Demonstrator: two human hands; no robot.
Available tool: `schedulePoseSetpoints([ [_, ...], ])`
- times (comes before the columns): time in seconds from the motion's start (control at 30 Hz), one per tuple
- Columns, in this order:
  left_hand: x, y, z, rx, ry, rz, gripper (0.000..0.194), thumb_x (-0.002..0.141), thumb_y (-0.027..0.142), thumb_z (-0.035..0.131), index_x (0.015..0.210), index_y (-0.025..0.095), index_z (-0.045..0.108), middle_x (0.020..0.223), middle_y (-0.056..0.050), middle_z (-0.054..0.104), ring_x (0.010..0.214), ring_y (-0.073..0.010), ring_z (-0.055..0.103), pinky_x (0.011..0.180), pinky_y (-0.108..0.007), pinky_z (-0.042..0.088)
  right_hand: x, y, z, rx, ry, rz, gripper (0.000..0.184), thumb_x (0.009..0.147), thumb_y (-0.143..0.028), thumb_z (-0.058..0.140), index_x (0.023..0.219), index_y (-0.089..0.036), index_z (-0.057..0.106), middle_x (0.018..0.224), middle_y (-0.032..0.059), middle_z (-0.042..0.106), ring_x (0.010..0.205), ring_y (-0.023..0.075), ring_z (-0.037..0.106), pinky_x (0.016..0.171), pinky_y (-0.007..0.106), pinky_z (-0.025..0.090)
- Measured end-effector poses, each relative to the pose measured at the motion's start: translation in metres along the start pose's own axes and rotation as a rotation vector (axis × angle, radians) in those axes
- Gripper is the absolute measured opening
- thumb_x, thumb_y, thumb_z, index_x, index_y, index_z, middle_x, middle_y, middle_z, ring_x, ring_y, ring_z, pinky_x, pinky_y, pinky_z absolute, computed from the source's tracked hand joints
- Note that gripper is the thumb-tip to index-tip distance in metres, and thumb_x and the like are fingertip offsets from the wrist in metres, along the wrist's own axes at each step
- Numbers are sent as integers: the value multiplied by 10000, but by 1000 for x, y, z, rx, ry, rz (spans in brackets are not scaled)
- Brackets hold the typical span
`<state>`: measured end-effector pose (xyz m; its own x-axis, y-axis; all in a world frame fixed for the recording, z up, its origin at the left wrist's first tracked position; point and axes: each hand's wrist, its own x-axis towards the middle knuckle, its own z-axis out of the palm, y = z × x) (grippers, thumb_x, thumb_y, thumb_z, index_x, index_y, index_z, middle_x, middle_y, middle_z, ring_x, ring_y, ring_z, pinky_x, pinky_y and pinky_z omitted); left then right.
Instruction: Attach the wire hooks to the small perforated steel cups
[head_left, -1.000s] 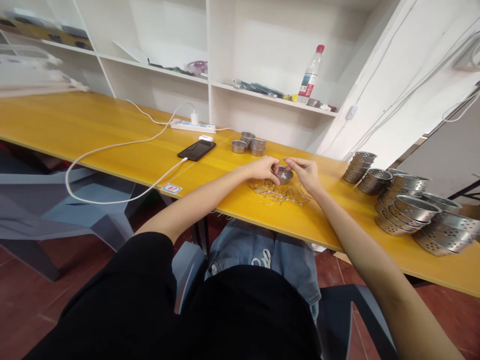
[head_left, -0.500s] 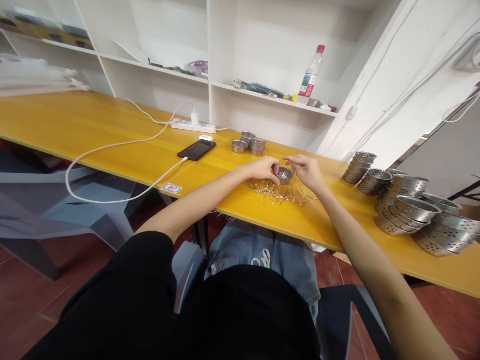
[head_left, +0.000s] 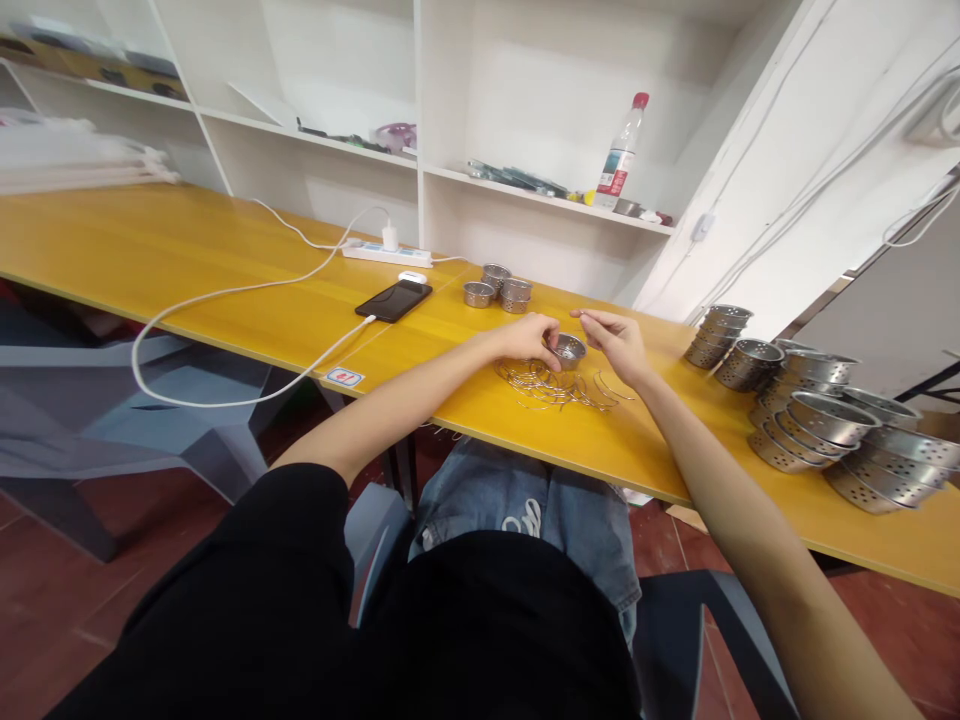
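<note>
Left grip (head_left: 532, 340) on upward-facing cup (head_left: 570, 354)

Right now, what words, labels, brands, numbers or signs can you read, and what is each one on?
No text reads for certain.
Sticker on the table, near its front edge: red marks, perhaps a number, too blurred to read.
Bottle on the shelf: print on its label, too small to read.
Jeans: a white squiggle; I cannot tell whether it is lettering or cord.
</note>
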<state>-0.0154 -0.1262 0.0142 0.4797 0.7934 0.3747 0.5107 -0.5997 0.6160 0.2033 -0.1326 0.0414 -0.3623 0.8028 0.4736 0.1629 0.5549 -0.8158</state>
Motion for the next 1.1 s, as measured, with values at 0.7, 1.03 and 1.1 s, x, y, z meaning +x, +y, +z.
schedulePoseSetpoints([
  [0.7,-1,0,0,-29,11,21,542,583,513,966,825,184,609,855,-13,677,806,-186,598,755,-319,420,1,-6,7,-3,-32,122,394,681,-553,871,841,-193,852,881,70,789,732,171,557,648,314,422],
  [1.03,-2,3,-1,-16,-7,-4,528,564,493,978,810,185,626,838,-12,671,790,-183,578,767,-318,416,2,0,5,63,6,104,392,596,-507,953,711,-203,734,649,7,661,599,128,500,593,298,412],
  [1.1,-2,4,-2,-16,-10,-1,531,565,501,977,809,183,628,841,-13,673,794,-184,581,770,-318,419,2,1,6,97,-2,103,389,585,-497,962,712,-205,740,650,2,661,605,128,505,603,300,416],
])
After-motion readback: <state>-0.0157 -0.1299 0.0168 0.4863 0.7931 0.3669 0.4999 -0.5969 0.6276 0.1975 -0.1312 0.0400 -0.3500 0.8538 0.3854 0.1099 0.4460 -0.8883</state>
